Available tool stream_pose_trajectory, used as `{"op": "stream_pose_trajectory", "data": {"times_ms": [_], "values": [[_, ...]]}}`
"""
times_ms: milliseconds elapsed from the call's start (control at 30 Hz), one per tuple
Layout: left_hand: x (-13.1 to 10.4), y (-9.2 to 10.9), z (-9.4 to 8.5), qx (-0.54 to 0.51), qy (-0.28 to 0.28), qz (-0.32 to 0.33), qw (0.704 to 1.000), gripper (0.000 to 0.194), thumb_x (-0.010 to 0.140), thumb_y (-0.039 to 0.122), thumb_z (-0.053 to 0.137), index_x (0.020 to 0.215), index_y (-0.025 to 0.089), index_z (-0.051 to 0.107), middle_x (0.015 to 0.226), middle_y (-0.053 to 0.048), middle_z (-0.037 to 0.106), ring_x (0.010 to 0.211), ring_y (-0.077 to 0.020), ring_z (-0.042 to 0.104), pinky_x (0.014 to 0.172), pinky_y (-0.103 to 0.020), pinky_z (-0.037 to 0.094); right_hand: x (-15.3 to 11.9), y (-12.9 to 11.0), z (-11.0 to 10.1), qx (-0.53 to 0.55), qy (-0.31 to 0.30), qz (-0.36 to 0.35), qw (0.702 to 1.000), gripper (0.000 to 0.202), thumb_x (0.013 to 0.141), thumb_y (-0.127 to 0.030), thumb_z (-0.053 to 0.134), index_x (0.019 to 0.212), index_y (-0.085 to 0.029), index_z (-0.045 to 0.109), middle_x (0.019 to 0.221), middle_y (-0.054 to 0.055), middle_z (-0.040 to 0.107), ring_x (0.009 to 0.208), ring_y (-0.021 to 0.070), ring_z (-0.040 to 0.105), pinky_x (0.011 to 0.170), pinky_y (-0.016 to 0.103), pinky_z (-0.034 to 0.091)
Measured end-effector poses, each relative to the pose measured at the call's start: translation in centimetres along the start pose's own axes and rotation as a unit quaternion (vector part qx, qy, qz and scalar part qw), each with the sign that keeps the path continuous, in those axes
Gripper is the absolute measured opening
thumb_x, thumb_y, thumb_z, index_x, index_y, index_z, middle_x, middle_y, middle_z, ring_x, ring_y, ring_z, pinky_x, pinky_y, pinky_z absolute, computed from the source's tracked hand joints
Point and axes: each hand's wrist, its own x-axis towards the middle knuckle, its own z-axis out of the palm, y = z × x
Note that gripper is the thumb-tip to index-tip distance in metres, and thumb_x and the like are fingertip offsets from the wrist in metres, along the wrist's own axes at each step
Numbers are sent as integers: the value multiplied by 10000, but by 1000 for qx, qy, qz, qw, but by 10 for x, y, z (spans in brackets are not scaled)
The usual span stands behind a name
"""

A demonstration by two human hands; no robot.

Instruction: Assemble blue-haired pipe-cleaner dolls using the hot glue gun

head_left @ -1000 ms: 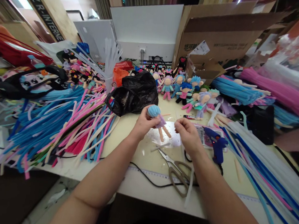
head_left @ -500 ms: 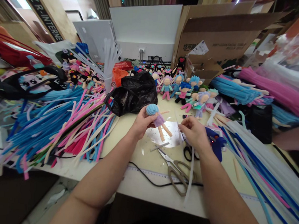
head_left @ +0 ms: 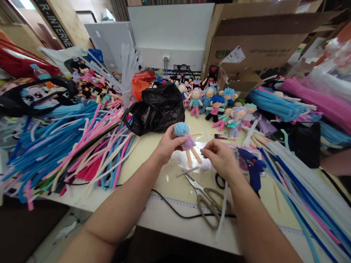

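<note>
My left hand (head_left: 168, 142) is closed round a small pipe-cleaner doll (head_left: 189, 144) with light-blue hair, a lilac body and peach legs that point down toward the table. To its right, my right hand (head_left: 219, 156) has thumb and fingers pinched together near the doll's legs, apart from them. Whatever sits in that pinch is too small to make out. Below the hands lie beige-handled scissors (head_left: 204, 191) with blades partly spread, and a short grey strip (head_left: 187, 172). Dark-handled scissors (head_left: 220, 180) are partly hidden under my right hand. A blue glue gun (head_left: 254, 167) stands beside my right wrist.
Pipe-cleaner bundles flank me, blue and pink (head_left: 54, 145) at left, white (head_left: 307, 175) at right. Beyond are a black plastic bag (head_left: 162, 108), several finished dolls (head_left: 217, 106) and a cardboard box (head_left: 251, 40). A black cable (head_left: 174, 212) crosses the front edge.
My right hand has moved left, closer to the doll, uncovering more of the glue gun. The doll in my left hand has shifted slightly right.
</note>
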Motion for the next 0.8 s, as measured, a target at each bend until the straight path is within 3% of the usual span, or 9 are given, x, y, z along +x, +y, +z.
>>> {"op": "stream_pose_trajectory", "data": {"times_ms": [133, 333, 433, 533, 633, 700, 800], "values": [[-1, 1, 1, -24, -35, -12, 999, 575, 570, 309, 816, 1080, 226, 566, 926, 5, 609, 748, -122, 575, 644, -248, 491, -2, -4, -1, -13, 3, 2, 1000, 172, 788, -339, 591, 694, -229, 497, 575, -29, 595, 533, 140, 528, 543, 263, 360], [0, 0, 1, -33, -40, -30, 998, 604, 539, 314, 833, 1076, 212, 577, 941, -13, 623, 771, -134, 590, 668, -258, 505, -4, -14, -6, -136, 67, -71, 986, 281, 868, -371, 455, 627, -236, 404, 532, -38, 424, 539, 139, 394, 536, 271, 282], [1, -1, 0, -34, -36, -30, 998, 597, 548, 309, 830, 1078, 209, 574, 943, -11, 622, 762, -125, 586, 662, -248, 504, -3, -15, -7, -95, 58, -57, 992, 371, 876, -413, 435, 565, -232, 346, 495, -41, 372, 509, 128, 353, 517, 275, 270], [2, -2, -2, -32, -36, -27, 998, 575, 565, 307, 820, 1076, 207, 573, 934, -6, 616, 758, -119, 580, 662, -240, 498, -1, -12, -5, 28, 3, -8, 1000, 332, 844, -423, 496, 591, -232, 398, 486, -46, 439, 484, 121, 427, 505, 263, 338], [2, -2, -2, -24, -31, -23, 999, 557, 566, 305, 818, 1061, 212, 579, 915, 1, 611, 745, -113, 574, 657, -233, 486, -2, -11, 0, 113, -17, -26, 993, 163, 773, -366, 596, 792, -220, 526, 590, -41, 546, 567, 141, 543, 557, 270, 430], [2, -3, -2, -13, -31, -22, 999, 570, 569, 308, 816, 1078, 222, 575, 919, 0, 611, 736, -114, 572, 644, -233, 480, -4, -12, 3, 84, 0, -66, 994, 167, 757, -327, 629, 862, -218, 560, 680, -20, 594, 631, 146, 571, 604, 281, 454], [2, -5, -2, 5, -42, -21, 999, 605, 595, 320, 801, 1141, 239, 551, 914, -3, 608, 723, -118, 566, 621, -230, 473, -9, -17, 8, -14, 15, -116, 993, 92, 778, -284, 638, 806, -222, 576, 753, 6, 637, 674, 150, 586, 651, 290, 462]]}}
